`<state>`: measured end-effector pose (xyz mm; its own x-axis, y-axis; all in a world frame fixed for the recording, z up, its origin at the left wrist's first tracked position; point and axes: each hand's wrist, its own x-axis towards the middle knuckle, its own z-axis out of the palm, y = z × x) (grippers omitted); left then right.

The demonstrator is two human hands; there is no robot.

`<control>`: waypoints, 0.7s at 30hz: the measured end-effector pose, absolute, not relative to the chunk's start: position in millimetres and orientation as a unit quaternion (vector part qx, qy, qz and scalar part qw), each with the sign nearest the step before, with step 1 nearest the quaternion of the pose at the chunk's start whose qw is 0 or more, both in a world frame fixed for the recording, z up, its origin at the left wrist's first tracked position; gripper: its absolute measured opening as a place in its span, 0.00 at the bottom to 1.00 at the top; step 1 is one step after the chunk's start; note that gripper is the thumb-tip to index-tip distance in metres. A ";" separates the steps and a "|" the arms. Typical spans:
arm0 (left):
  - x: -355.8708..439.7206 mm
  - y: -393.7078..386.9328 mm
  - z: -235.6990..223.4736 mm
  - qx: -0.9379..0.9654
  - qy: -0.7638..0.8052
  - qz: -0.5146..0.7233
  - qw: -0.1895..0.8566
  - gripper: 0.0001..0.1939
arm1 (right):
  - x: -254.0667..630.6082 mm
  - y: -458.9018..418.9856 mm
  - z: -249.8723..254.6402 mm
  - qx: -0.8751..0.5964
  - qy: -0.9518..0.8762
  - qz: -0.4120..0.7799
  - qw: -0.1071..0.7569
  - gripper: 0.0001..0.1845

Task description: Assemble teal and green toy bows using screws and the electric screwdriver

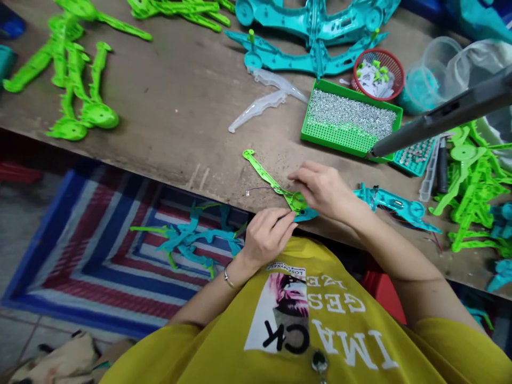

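Near the edge of the surface (192, 106), my left hand (264, 234) is pinching the plastic part (296, 201), seemingly steadying it for my right hand (326, 191), whose curled fingers' hold I cannot tell.

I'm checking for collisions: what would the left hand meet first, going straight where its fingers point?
Probably the green piece, at its round end. The fingertips of the left hand seem to touch it, though depth is unclear.
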<state>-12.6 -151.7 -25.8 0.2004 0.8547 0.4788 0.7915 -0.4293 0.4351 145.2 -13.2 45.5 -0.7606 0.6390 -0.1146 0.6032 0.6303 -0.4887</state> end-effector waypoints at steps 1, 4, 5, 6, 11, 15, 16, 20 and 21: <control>-16.0 -152.8 -28.7 0.760 0.543 0.355 0.041 0.09 | 130.1 -13.7 43.0 -0.320 -0.907 0.272 0.031 0.16; -24.0 -154.8 -36.2 0.741 0.569 0.354 0.026 0.05 | 95.1 -14.5 33.9 -0.264 -0.919 0.292 -0.009 0.17; -26.2 -155.0 -38.3 0.739 0.577 0.348 0.027 0.06 | 88.4 -13.2 31.2 -0.257 -0.920 0.294 -0.021 0.17; -28.5 -154.8 -40.2 0.736 0.585 0.341 0.029 0.06 | 84.4 -10.8 28.9 -0.254 -0.920 0.297 -0.026 0.16; -40.4 -146.1 -46.0 0.708 0.618 0.339 0.041 0.07 | 90.5 9.8 26.7 -0.275 -0.910 0.309 0.026 0.14; -48.6 -135.0 -46.4 0.701 0.622 0.347 0.032 0.05 | 91.9 11.1 28.2 -0.254 -0.907 0.333 0.038 0.18; -50.2 -133.3 -46.3 0.696 0.625 0.352 0.025 0.05 | 89.4 8.5 27.3 -0.237 -0.909 0.342 0.036 0.19; -55.1 -132.2 -46.8 0.670 0.638 0.379 -0.020 0.03 | 77.9 0.4 19.7 -0.199 -0.912 0.357 0.030 0.18; -56.2 -132.7 -47.1 0.667 0.636 0.387 -0.026 0.03 | 76.8 0.9 18.2 -0.200 -0.911 0.358 0.032 0.18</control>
